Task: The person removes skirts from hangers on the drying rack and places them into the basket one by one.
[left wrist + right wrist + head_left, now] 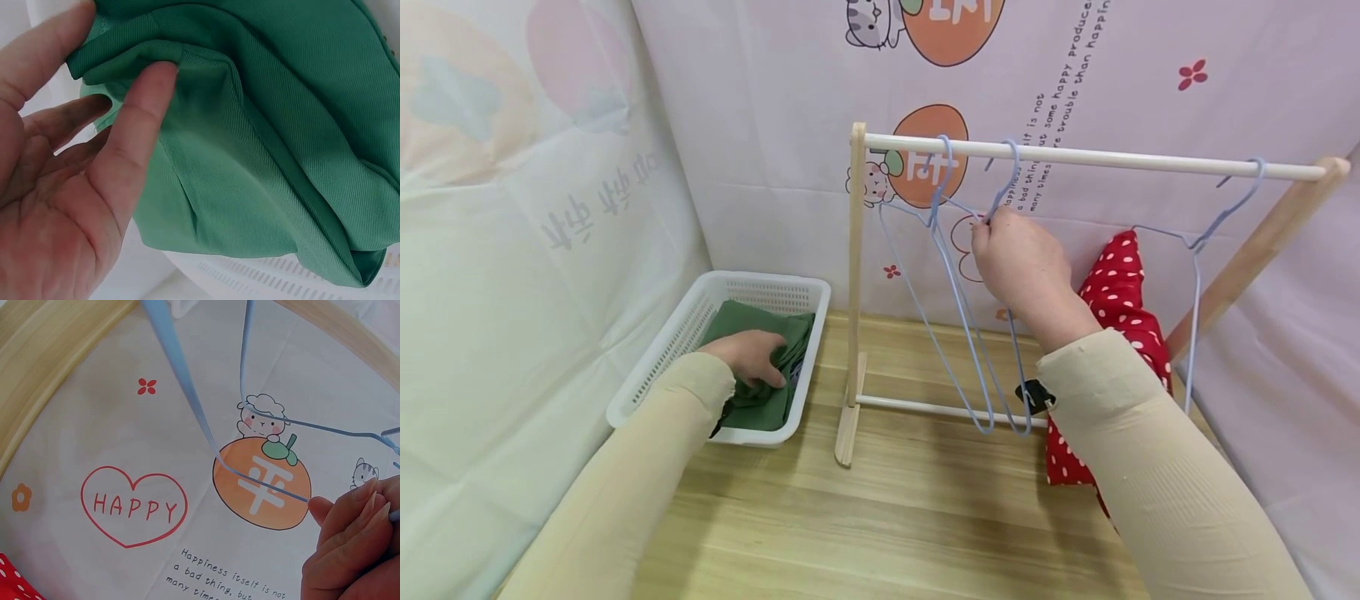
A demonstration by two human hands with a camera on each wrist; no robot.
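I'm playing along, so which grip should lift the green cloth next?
Probably the left grip: it's at the green cloth in the white basket, while the right grip holds a blue hanger.

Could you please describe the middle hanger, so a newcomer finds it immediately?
Find the wooden stand, then its white top rail. Of the three hooked over it, the middle blue hanger is the only one held, near its neck, by the right grip.

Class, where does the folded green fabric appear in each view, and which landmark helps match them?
Head: folded green fabric, left of centre, inside the white perforated plastic basket.
Left wrist: fabric across centre and right.
Right wrist: not in it.
Landmark: basket, shared by head and left wrist views.
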